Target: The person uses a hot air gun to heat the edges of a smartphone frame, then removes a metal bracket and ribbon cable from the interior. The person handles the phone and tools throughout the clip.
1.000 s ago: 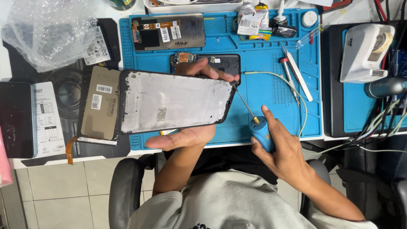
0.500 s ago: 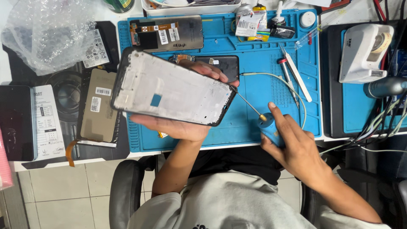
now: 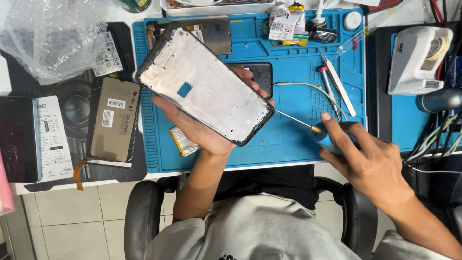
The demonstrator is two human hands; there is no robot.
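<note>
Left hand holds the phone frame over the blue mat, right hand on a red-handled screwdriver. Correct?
Not quite: the screwdriver handle is blue, not red, as the head view shows. The rest stands: the left hand holds the phone frame over the blue mat, and the right hand is on the screwdriver.

White desk [image 3: 29,190], tiled floor [image 3: 72,221], black chair [image 3: 142,216].

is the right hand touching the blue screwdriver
Touching. The head view shows the right hand wrapped over the blue screwdriver, index finger lying along its handle with no gap.
</note>
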